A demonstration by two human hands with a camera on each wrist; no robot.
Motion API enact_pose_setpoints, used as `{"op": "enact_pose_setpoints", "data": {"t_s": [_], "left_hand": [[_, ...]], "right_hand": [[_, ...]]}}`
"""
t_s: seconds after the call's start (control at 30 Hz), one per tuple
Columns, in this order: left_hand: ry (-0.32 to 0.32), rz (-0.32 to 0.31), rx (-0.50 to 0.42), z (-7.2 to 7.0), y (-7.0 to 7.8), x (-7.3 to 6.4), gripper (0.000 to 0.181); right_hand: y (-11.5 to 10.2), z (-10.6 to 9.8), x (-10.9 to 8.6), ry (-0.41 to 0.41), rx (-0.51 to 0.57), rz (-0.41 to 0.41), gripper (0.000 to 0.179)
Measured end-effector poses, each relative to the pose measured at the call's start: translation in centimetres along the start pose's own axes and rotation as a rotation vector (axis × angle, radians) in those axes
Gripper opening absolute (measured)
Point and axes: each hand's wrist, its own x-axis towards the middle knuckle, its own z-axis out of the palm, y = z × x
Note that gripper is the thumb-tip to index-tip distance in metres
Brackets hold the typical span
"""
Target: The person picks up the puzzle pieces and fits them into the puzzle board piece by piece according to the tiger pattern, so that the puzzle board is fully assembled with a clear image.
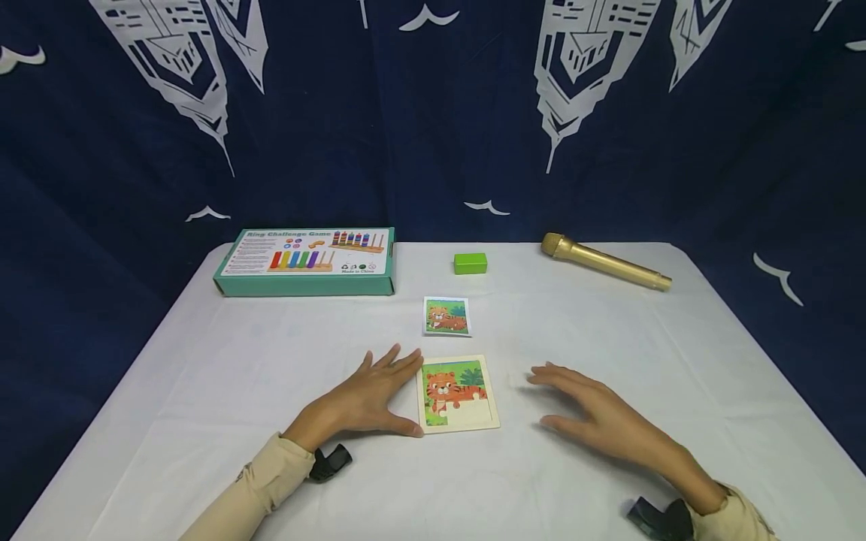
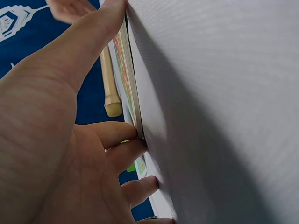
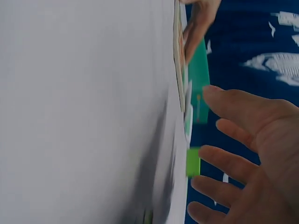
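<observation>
A square wooden jigsaw puzzle point(image 1: 455, 394) with a tiger picture lies flat on the white table, a pale bare patch showing at its lower right. My left hand point(image 1: 368, 398) touches the puzzle's left edge, thumb at the near corner and forefinger at the far one, fingers spread. In the left wrist view, the puzzle's side point(image 2: 132, 88) runs between that thumb and forefinger. To the right of the puzzle, my right hand point(image 1: 609, 417) hovers apart from it, fingers loosely extended and holding nothing. Beyond the puzzle lies a small tiger picture card point(image 1: 447, 316).
A green Ring Challenge Game box point(image 1: 304, 284) lies at the back left. A bright green block point(image 1: 470, 264) sits at the back middle, and a gold microphone point(image 1: 605, 263) at the back right. Behind the table hangs a dark blue patterned cloth point(image 1: 379, 113).
</observation>
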Motion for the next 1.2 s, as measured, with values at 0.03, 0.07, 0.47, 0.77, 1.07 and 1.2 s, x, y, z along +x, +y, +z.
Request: {"op": "enact_pose_setpoints", "data": {"t_s": [0.03,0.07,0.47,0.77,1.07,1.2], "left_hand": [[-0.001,0.0,0.002,0.0,0.0,0.0,0.109],[-0.002,0.002,0.004,0.0,0.0,0.0,0.108],[-0.002,-0.002,0.015,0.0,0.0,0.1,0.109],[0.007,-0.001,0.017,0.1,0.1,0.0,0.108],[-0.004,-0.004,0.006,0.1,0.0,0.1,0.108],[-0.002,-0.001,0.004,0.1,-0.1,0.1,0.108]], "right_hand": [[0.4,-0.3,-0.6,-0.005,-0.004,0.022,0.056],[0.8,-0.6,-1.1,-0.011,-0.006,0.043,0.058],[4.7,-2.1,-6.5,0.085,-0.033,0.066,0.067],[6.6,-1.8,-8.9,0.101,0.008,0.121,0.059],[7.3,-1.4,-9.6,0.191,-0.033,0.062,0.045],[7.3,-1.4,-9.6,0.212,-0.062,0.029,0.043]]}}
